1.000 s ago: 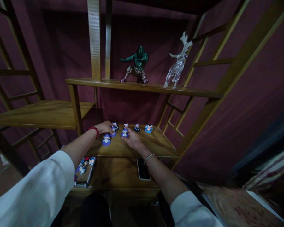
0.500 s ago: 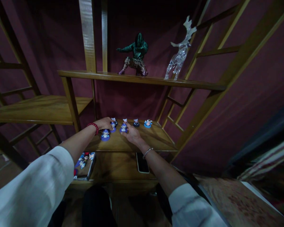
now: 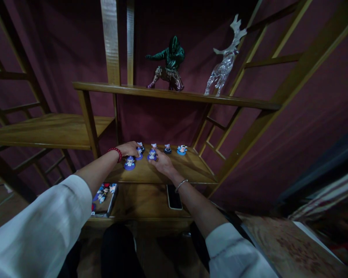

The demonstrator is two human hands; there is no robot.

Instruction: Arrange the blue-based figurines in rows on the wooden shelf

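On the wooden shelf [image 3: 174, 172], my left hand [image 3: 129, 149] has its fingers closed on a small purple-based figurine [image 3: 139, 153]. Another purple-based figurine [image 3: 152, 155] is pinched in my right hand [image 3: 162, 161]. A third purple figurine [image 3: 129, 163] stands in front of my left hand, touched by neither hand. Behind them is a row of small figurines: a dark one [image 3: 140, 146] by my left fingertips, a white-headed one [image 3: 154, 146] partly hidden, a black-based one [image 3: 167, 148] and a blue-based one [image 3: 182, 149] at the right.
On the lower board lie a tray [image 3: 111, 200] of small figures at left and a phone [image 3: 174, 197] at right. The upper shelf [image 3: 191, 94] holds a green hooded statue [image 3: 169, 63] and a clear deer statue [image 3: 224, 63]. Slanted wooden lattice stands at the right.
The whole view has shifted slightly. Both hands stay at the same two figurines, with no clear movement along the shelf.
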